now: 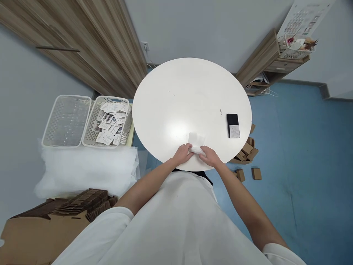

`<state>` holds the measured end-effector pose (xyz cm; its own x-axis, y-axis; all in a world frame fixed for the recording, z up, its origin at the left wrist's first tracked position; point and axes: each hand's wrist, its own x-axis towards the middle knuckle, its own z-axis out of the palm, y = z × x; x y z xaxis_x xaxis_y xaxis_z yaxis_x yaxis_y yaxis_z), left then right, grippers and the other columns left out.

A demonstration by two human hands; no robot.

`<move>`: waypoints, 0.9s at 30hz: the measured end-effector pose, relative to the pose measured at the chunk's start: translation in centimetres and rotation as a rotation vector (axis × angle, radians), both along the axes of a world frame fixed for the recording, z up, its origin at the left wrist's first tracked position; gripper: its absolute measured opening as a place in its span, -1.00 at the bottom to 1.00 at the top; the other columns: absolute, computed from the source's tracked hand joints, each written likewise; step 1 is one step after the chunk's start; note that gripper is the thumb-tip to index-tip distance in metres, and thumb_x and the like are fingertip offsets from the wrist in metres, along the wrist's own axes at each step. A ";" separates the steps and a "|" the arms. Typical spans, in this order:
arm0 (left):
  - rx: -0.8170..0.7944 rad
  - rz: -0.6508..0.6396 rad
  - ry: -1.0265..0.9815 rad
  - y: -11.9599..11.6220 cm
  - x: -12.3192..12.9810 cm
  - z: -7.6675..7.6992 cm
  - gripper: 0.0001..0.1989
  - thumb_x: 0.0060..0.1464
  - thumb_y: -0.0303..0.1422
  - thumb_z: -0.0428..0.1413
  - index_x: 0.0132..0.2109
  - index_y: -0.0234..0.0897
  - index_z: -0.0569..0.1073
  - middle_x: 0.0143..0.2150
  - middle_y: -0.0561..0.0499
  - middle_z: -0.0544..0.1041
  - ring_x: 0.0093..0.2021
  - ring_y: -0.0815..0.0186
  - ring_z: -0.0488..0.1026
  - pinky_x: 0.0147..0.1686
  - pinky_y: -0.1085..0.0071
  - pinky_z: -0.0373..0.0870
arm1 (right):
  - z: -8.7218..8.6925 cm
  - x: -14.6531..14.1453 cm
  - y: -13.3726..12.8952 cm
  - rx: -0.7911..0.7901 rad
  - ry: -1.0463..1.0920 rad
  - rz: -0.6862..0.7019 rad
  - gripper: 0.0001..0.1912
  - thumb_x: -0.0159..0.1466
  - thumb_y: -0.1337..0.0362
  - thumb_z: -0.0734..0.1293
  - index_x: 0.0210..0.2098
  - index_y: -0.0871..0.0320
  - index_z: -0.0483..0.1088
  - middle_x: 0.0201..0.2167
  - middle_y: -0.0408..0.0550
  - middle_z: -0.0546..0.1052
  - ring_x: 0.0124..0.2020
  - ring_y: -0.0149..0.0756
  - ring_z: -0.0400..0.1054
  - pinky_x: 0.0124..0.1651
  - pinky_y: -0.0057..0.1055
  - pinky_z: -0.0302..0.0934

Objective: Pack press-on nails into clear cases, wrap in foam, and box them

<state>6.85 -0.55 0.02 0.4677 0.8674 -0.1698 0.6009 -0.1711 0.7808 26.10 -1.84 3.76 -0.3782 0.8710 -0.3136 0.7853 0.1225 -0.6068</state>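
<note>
Near the front edge of a round white table (190, 81), a translucent white wrap (196, 150) is held between both hands. My left hand (183, 154) closes its fingers on the wrap's left end. On the right end, my right hand (209, 156) grips it with bent fingers. The wrap looks rolled or folded between them, and a flat piece of it lies on the table just beyond. What is inside the roll, if anything, cannot be made out. A dark phone (232, 120) with a light lower part lies on the table to the right.
At the left stand a basket of printed cards (110, 119), a basket of clear items (66, 119), stacked translucent sheets (91, 167) and a carton of flattened cardboard (41, 235). Small brown boxes (256, 173) lie on the floor at the right. Wooden cabinets (102, 40) stand behind.
</note>
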 end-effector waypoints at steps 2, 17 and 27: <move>-0.050 0.095 -0.023 0.4 0.9 0.0 -0.75 0.04 -0.28 -0.02 -0.11 -0.23 0.25 -0.21 -0.04 0.41 -0.25 0.24 0.38 -0.24 0.27 0.33 | -0.3 0.5 1.2 -0.046 -0.003 -0.100 -0.75 0.21 0.17 0.09 -0.23 0.13 0.29 -0.28 -0.04 0.38 -0.29 -0.27 0.26 -0.25 -0.36 0.16; -0.113 0.567 -0.011 0.4 4.3 -0.4 -0.75 0.03 -0.38 0.02 -0.10 -0.26 0.27 -0.24 0.00 0.37 -0.47 0.43 0.37 -0.33 0.35 0.40 | -3.1 1.8 3.8 -0.003 0.152 -0.390 -0.58 0.13 0.17 0.20 -0.02 0.11 0.16 -0.21 -0.04 0.32 -0.45 -0.37 0.28 -0.30 -0.31 0.24; 0.215 0.302 0.318 0.5 6.0 -0.1 -0.60 0.00 -0.57 -0.08 -0.03 -0.13 0.35 0.05 -0.10 0.29 0.07 0.14 0.19 -0.05 0.11 0.21 | -3.5 4.3 4.3 0.054 0.140 -0.353 -0.56 0.16 0.15 0.15 0.01 0.16 0.19 -0.23 -0.01 0.37 -0.40 -0.31 0.30 -0.28 -0.31 0.21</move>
